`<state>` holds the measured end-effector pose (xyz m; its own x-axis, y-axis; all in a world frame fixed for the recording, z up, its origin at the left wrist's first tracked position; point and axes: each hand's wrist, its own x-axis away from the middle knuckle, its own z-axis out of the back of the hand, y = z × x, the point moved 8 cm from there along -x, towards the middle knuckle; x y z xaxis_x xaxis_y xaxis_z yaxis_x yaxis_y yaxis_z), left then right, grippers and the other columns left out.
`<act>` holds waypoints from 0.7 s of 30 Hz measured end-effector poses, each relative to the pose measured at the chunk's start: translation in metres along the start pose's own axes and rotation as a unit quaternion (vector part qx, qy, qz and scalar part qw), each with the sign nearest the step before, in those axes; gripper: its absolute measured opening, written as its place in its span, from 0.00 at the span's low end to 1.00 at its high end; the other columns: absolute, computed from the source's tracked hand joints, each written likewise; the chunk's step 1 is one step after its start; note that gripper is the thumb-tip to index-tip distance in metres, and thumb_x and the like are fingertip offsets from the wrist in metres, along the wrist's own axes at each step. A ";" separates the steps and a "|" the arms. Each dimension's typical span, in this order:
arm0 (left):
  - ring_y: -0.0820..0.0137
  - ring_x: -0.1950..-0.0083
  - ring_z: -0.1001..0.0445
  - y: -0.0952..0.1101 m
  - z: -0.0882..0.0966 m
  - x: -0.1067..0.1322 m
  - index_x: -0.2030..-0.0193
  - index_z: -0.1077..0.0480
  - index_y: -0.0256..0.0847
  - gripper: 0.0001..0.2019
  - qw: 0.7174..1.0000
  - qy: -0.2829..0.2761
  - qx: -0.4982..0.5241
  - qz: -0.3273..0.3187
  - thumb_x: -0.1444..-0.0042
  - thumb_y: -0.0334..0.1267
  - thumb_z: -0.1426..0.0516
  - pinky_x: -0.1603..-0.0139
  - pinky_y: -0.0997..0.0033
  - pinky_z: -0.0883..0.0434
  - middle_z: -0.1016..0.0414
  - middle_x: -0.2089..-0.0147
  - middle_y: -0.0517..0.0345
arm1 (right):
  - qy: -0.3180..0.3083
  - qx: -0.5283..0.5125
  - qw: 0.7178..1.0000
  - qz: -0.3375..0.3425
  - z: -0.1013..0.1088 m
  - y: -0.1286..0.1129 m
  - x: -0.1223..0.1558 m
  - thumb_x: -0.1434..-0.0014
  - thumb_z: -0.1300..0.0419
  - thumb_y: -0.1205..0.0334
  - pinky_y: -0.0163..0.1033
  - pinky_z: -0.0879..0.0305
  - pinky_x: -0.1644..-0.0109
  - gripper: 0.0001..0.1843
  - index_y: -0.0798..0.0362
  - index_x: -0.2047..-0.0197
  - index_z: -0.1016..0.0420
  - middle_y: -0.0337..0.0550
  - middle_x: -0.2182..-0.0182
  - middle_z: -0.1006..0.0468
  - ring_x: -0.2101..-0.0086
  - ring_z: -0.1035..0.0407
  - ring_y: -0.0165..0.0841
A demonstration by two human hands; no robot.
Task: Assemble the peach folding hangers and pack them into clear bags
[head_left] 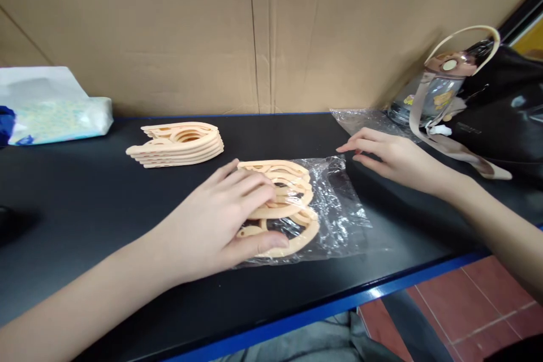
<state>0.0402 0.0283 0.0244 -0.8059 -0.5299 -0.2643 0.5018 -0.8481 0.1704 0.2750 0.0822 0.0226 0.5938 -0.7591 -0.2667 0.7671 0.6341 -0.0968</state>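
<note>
My left hand (224,220) grips a stack of peach plastic hangers (292,203) that lies partly inside a clear plastic bag (339,215) on the black table (85,203). Its fingers curl over the stack and the thumb presses the near edge. My right hand (390,155) hovers low at the bag's far right corner, fingers stretched out and apart, holding nothing. A second stack of the same peach hangers (178,144) lies bare on the table to the back left.
A cardboard wall (254,28) closes the back. A white soft pack (55,110) lies at far left. At back right are more clear bags (360,119), a water bottle with a strap (436,90) and a black bag (509,119). The blue table edge (382,291) runs along the front.
</note>
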 end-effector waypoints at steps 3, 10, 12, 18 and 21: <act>0.56 0.45 0.28 0.009 0.004 -0.002 0.49 0.30 0.37 0.24 0.998 0.029 -0.062 0.000 0.32 0.56 0.54 0.33 0.47 0.44 0.25 0.47 0.48 | -0.040 -0.073 0.996 0.020 -0.014 0.007 -0.003 0.33 0.46 0.63 0.46 0.31 0.49 0.19 0.47 0.40 0.30 0.46 0.48 0.28 0.53 0.29 0.38; 0.50 0.39 0.30 0.074 -0.027 -0.006 0.47 0.27 0.31 0.25 0.984 0.058 -0.167 -0.020 0.36 0.53 0.46 0.41 0.55 0.33 0.25 0.42 0.42 | 0.001 -0.270 0.963 0.014 -0.025 0.010 -0.022 0.39 0.36 0.53 0.45 0.30 0.50 0.18 0.44 0.46 0.23 0.45 0.53 0.24 0.54 0.28 0.37; 0.51 0.43 0.28 0.089 -0.033 -0.005 0.51 0.26 0.30 0.22 0.979 0.086 -0.186 -0.022 0.35 0.50 0.47 0.43 0.55 0.31 0.22 0.47 0.42 | -0.001 -0.310 0.951 0.015 -0.024 0.006 -0.031 0.41 0.34 0.52 0.46 0.32 0.48 0.11 0.45 0.57 0.18 0.44 0.54 0.24 0.53 0.28 0.37; 0.59 0.63 0.25 0.093 -0.021 -0.011 0.60 0.27 0.36 0.14 0.985 0.124 -0.121 0.019 0.37 0.46 0.45 0.69 0.63 0.28 0.22 0.63 0.51 | -0.010 -0.395 0.919 -0.003 -0.021 -0.006 -0.060 0.44 0.33 0.53 0.46 0.34 0.46 0.09 0.50 0.67 0.20 0.43 0.56 0.20 0.54 0.27 0.37; 0.61 0.64 0.24 0.075 -0.010 -0.018 0.64 0.30 0.39 0.15 0.992 0.094 -0.023 0.083 0.39 0.51 0.43 0.73 0.65 0.29 0.24 0.66 0.54 | -0.019 -0.440 0.897 -0.017 -0.025 -0.015 -0.073 0.44 0.32 0.55 0.44 0.33 0.48 0.10 0.52 0.66 0.22 0.42 0.62 0.18 0.58 0.26 0.35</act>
<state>0.0956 -0.0253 0.0324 -0.6404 -0.6500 -0.4091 0.6395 -0.7463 0.1847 0.2145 0.1320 0.0197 0.5948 -0.7737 -0.2181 0.3052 0.4684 -0.8292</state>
